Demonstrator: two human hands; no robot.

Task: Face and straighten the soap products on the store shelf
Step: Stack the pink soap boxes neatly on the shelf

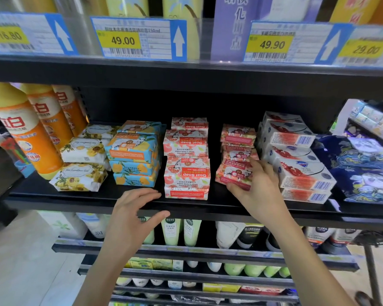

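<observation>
A: Where is the right hand (259,186) sitting?

B: It is gripping the front red soap pack (231,176), fingers curling over its top and thumb underneath. The pack is leaning tilted at the front of its stack on the shelf (53,196), between the Goat Soap stack (187,173) and the white soap boxes (296,166).

A: And the left hand (133,210)?

B: It is holding nothing. Its fingers are stretching out straight and apart over the shelf's front edge, just left of the Goat Soap stack.

Goat soap (187,173) pink/red, lemon soap (134,151) blue w/ yellow.
</observation>
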